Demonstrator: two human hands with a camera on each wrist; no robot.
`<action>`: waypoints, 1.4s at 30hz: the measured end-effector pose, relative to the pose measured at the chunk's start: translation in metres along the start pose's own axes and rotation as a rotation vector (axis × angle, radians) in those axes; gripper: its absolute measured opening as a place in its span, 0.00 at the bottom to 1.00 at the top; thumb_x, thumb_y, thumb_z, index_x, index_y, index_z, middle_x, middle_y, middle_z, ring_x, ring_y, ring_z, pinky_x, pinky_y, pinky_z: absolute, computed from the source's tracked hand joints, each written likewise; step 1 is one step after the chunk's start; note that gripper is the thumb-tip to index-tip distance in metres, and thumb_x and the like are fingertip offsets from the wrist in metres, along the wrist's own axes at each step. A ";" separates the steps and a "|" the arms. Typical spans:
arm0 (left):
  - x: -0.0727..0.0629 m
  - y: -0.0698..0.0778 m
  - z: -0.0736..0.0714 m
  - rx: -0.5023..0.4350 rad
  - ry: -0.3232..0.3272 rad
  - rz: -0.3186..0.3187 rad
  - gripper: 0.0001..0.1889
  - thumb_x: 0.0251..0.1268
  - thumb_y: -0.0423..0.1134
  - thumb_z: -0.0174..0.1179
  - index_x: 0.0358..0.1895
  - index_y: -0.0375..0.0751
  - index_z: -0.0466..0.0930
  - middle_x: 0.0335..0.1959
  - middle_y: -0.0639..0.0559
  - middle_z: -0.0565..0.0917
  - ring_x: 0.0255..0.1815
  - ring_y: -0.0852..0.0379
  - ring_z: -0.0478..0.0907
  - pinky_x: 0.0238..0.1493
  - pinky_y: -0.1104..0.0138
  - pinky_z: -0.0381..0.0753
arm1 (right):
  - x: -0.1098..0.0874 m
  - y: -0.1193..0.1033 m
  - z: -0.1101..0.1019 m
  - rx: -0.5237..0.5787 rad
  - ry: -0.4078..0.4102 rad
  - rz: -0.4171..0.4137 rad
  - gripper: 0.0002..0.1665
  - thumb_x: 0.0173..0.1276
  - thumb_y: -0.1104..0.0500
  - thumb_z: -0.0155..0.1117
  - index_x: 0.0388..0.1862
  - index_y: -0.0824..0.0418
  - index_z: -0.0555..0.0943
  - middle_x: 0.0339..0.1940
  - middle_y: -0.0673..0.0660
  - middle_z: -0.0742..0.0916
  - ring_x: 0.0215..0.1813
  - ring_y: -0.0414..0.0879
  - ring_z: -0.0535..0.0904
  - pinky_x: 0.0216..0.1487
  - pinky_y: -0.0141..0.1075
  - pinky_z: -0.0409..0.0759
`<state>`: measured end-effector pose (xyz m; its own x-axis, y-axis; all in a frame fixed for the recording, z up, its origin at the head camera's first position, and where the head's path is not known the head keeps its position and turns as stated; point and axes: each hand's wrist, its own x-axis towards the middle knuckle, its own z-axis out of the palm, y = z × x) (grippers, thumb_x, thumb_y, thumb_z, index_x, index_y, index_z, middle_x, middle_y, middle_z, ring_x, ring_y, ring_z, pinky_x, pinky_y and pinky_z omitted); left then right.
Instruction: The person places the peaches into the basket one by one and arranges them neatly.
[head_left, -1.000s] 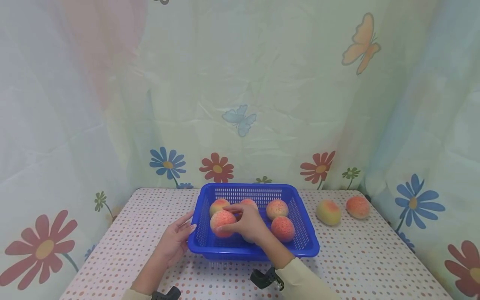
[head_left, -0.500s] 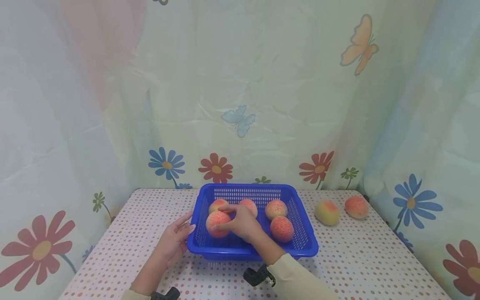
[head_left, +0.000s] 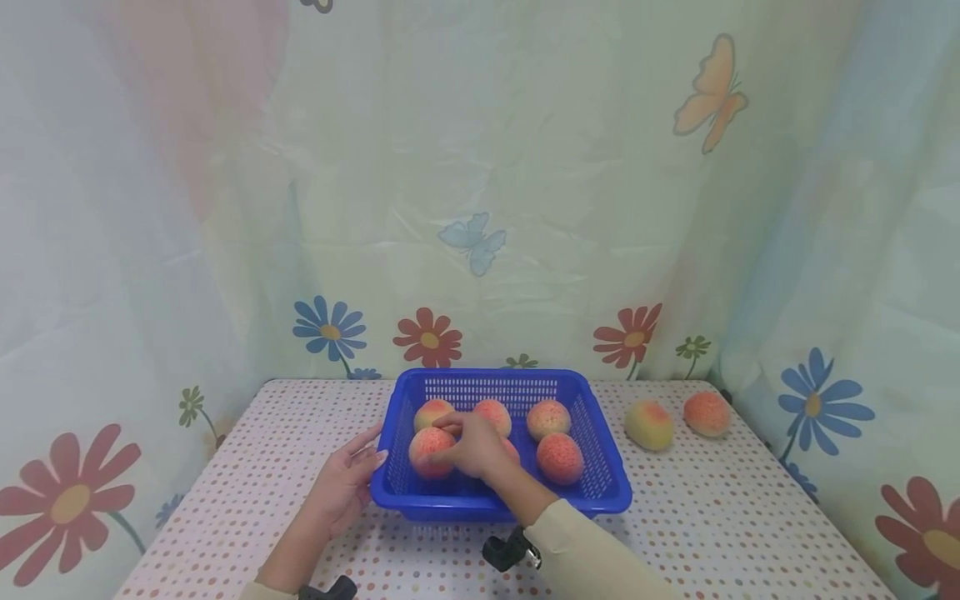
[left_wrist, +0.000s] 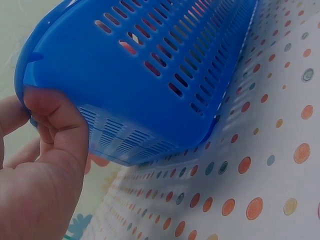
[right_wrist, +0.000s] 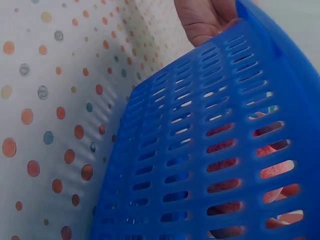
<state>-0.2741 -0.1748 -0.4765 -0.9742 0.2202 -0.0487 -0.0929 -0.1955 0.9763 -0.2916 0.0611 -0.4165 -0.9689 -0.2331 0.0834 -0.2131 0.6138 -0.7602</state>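
A blue plastic basket (head_left: 501, 505) with slotted walls holds several peaches. My right hand (head_left: 480, 450) is inside it and grips a red-speckled peach (head_left: 431, 454) at the front left. Behind that lies a yellowish peach (head_left: 433, 412), with a pinkish peach (head_left: 493, 415) to its right. Another peach (head_left: 512, 450) is mostly hidden by my right hand. On the basket's right side sit a pale speckled peach (head_left: 548, 420) and a redder peach (head_left: 559, 458). My left hand (left_wrist: 55, 150) pinches the basket's left rim, its thumb bent against the outer edge.
On the dotted tablecloth (head_left: 720, 508), right of the basket, lie a yellow-green peach (head_left: 649, 427) and a pink-orange peach (head_left: 707, 414). A flowered curtain (head_left: 525, 292) hangs behind the table and along both sides.
My right hand has carried its peach left and slightly down into the basket's front left, uncovering more of the peaches behind. My left hand has stayed at the rim.
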 end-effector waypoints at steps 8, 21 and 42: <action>0.000 -0.001 -0.001 -0.016 0.030 -0.016 0.33 0.77 0.37 0.57 0.81 0.47 0.56 0.74 0.34 0.71 0.67 0.42 0.80 0.62 0.53 0.84 | 0.002 -0.002 0.006 -0.049 -0.015 0.021 0.30 0.55 0.54 0.83 0.56 0.60 0.85 0.50 0.60 0.90 0.49 0.52 0.86 0.54 0.50 0.88; 0.000 0.000 -0.002 -0.022 0.034 -0.030 0.33 0.76 0.37 0.57 0.81 0.47 0.57 0.75 0.34 0.70 0.68 0.41 0.79 0.63 0.52 0.83 | 0.011 -0.004 0.015 -0.091 -0.066 0.111 0.27 0.60 0.56 0.79 0.56 0.59 0.82 0.49 0.61 0.88 0.43 0.50 0.83 0.50 0.49 0.89; 0.000 0.001 0.000 0.003 0.012 -0.003 0.35 0.76 0.37 0.58 0.81 0.45 0.55 0.75 0.32 0.68 0.65 0.45 0.82 0.64 0.52 0.82 | 0.012 -0.003 0.016 -0.074 -0.086 0.109 0.31 0.55 0.66 0.78 0.60 0.64 0.80 0.49 0.61 0.88 0.42 0.49 0.81 0.50 0.48 0.88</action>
<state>-0.2740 -0.1750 -0.4751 -0.9764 0.2091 -0.0538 -0.0949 -0.1917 0.9769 -0.3012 0.0448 -0.4234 -0.9729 -0.2244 -0.0550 -0.1193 0.6918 -0.7121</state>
